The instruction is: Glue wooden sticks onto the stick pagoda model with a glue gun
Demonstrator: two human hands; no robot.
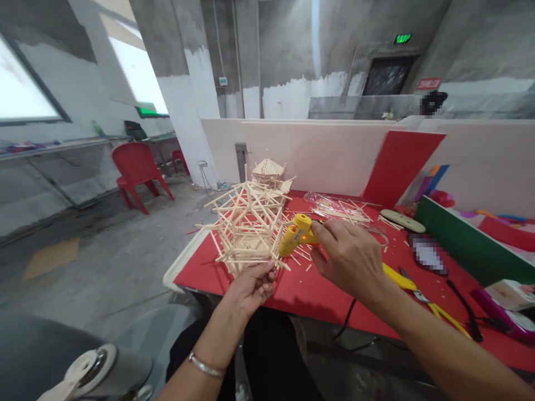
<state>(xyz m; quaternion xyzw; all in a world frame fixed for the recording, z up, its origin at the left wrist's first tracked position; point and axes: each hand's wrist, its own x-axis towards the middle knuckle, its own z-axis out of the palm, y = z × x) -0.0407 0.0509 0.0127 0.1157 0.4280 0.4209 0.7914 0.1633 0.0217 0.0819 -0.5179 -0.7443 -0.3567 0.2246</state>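
Observation:
A pagoda-like frame of thin wooden sticks (251, 223) stands at the near left of the red tabletop (321, 295). My left hand (253, 287) pinches at its lower right corner; the fingertips are closed on a small stick there, partly hidden by the fingers. In my right hand (349, 253) is a yellow hot glue gun (298, 236) with a small orange light on its side. Its nozzle points down at the frame's right side, just above my left fingertips. Whether the tip touches the wood I cannot tell. Behind the frame rises another wooden pagoda model (268, 170) with a slatted roof.
Loose sticks and a clear plastic bag (334, 205) lie toward the back. Yellow-handled pliers (422, 295), a dark cable (463, 306) and a green board (472, 245) are at the right. A pale partition (326, 156) borders the table's far side. A red chair (140, 172) stands left.

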